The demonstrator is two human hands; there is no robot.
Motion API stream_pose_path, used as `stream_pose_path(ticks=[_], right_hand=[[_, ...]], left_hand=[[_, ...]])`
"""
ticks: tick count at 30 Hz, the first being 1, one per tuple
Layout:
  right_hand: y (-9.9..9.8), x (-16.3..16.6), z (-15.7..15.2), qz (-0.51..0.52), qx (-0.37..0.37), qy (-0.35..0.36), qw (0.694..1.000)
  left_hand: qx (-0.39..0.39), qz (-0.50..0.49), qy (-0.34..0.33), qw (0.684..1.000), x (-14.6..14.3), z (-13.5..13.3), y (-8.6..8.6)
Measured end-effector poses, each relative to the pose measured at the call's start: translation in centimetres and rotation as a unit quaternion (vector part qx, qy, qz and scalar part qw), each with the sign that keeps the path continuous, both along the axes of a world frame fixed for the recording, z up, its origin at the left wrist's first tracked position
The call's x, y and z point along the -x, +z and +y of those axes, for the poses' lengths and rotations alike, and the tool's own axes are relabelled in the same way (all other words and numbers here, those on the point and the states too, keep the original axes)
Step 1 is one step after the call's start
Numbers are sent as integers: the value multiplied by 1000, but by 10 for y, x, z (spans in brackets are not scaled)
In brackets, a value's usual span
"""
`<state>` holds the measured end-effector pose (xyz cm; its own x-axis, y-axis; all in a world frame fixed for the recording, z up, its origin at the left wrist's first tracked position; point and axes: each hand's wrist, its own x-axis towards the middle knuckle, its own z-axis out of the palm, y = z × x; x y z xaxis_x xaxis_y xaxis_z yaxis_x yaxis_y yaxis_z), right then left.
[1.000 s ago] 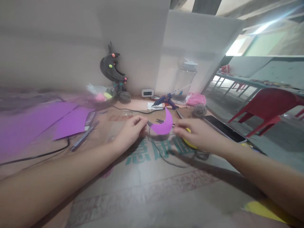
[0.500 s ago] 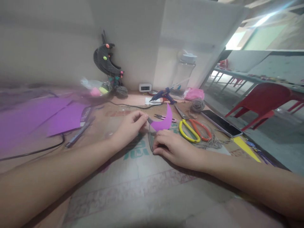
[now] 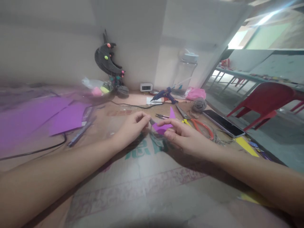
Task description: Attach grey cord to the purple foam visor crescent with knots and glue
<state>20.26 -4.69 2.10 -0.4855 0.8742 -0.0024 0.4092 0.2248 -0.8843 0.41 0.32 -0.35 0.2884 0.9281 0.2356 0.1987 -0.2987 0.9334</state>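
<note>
My left hand (image 3: 132,127) is closed in a pinch on one tip of a purple crescent-shaped foam cutout (image 3: 166,121), held just above the table. My right hand (image 3: 182,135) is raised right next to it, its fingers curled around the crescent's lower edge and covering part of it. A thin grey string seems to hang from the crescent near my left fingers. Yellow and red handled scissors (image 3: 201,128) lie just right of my right hand.
Purple sheets (image 3: 47,118) and a black cable (image 3: 33,152) lie at the left. A black crescent ornament (image 3: 106,61), a bowl, a small clock (image 3: 146,86), a blue glue gun (image 3: 165,95), twine (image 3: 199,104) and a phone (image 3: 224,123) stand further back. Red chairs (image 3: 268,101) are at the right.
My right hand left the scissors, pressed down on the table below the crescent, then rose to take hold of the crescent. My left hand kept its pinch.
</note>
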Motion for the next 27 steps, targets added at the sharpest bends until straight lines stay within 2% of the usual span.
stream_pose_path(ticks=[2,5,9,12,19,24,27], right_hand=[[13,-4,0,-107,-71,-7,992],[28,-8,-4,-233,-164,-6,958],[35,-13,-8,-306,-254,14,918],[37,-15,-10,-297,-289,4,910],[38,-10,-14,-177,-268,19,947],[40,-15,-9,-145,-311,-16,939],[45,-24,1,-166,-321,-34,932]], left_hand=[[5,4,-2,1000,0,-1,0],[9,18,-2,1000,1,-2,0],[15,20,-20,999,1,-2,-2],[13,24,-37,999,0,-2,-4],[-17,89,-45,995,1,-4,-2],[-13,130,-51,990,0,-7,2],[-6,134,-63,989,1,-8,2]])
